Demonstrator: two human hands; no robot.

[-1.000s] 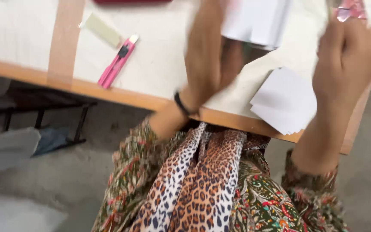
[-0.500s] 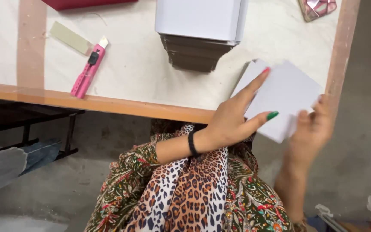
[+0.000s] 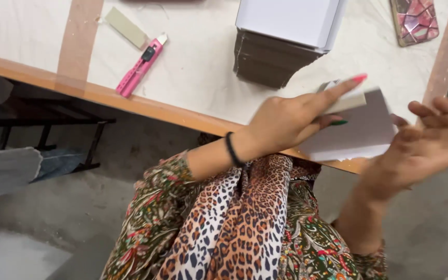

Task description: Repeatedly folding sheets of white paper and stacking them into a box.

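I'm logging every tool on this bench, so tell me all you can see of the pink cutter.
The pink utility knife is a slim plastic body in bright pink with a dark slider near its upper end and a short pale blade tip showing. It lies flat and slanted on the white table top, near the wooden front edge, beside a small olive strip. Neither hand touches it; the left hand is well off to its right.

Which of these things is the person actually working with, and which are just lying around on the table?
In use: the white card sheet, under the left hand and at the right hand's fingertips.

Lying about: pink utility knife, stack of boards, patterned phone, small grey-green strip.
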